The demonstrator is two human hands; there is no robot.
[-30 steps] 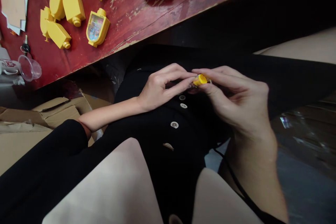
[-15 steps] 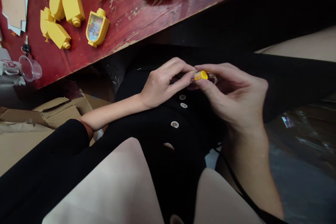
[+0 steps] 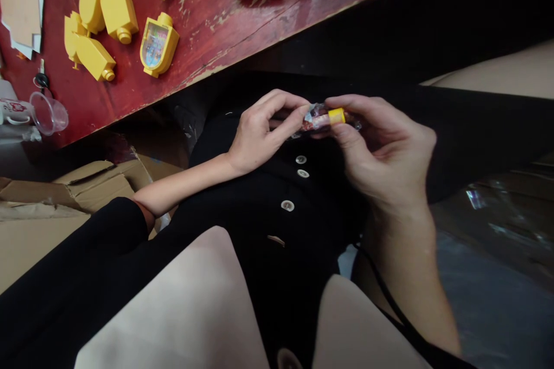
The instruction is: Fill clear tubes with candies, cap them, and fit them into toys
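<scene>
Above my lap, my left hand pinches the left end of a small clear wrapper with reddish-brown and pale print or contents. My right hand holds the wrapper's other side, with thumb and fingers closed around a small yellow cylinder. Whether the cylinder lies inside the wrapper or against it, I cannot tell. Both hands are in front of black clothing with round buttons.
On the red table lie several yellow toy cases, one with a clear window. A clear plastic cup, a white mug and keys are at left. Cardboard stands below.
My left hand has shifted slightly left, away from the right hand, and more of the wrapper shows between them. The yellow cylinder has turned, its side now facing the camera.
</scene>
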